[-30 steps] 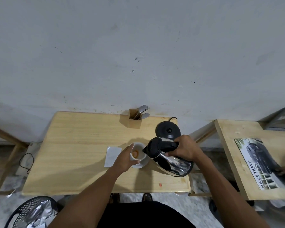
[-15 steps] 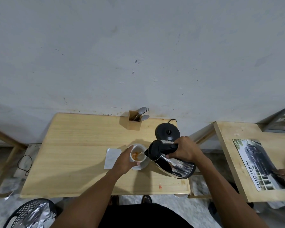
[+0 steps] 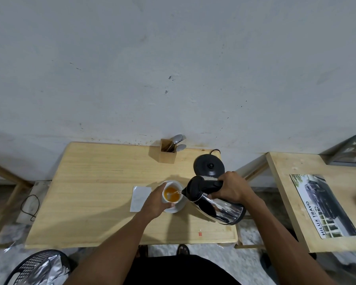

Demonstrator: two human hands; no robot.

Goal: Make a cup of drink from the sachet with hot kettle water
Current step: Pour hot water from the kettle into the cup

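A white cup (image 3: 174, 185) stands on a white saucer (image 3: 178, 208) near the middle of the wooden table (image 3: 99, 182). Orange liquid fills much of the cup. My left hand (image 3: 155, 203) wraps around the cup's left side. My right hand (image 3: 231, 188) grips the black handle of a steel kettle (image 3: 220, 206), tilted with its spout over the cup's rim, and a thin stream of water runs into the cup. A white sachet (image 3: 140, 197) lies flat just left of my left hand.
The black kettle base (image 3: 209, 166) sits behind the kettle, its cord at the wall. A wooden holder with spoons and a fork (image 3: 169, 151) stands at the back. A second table (image 3: 296, 192) with a car brochure (image 3: 325, 206) is right; a black basket (image 3: 37, 268) lower left.
The kettle has tipped further toward the cup and water now streams in. The orange liquid in the cup has risen. My left hand has stayed on the cup.
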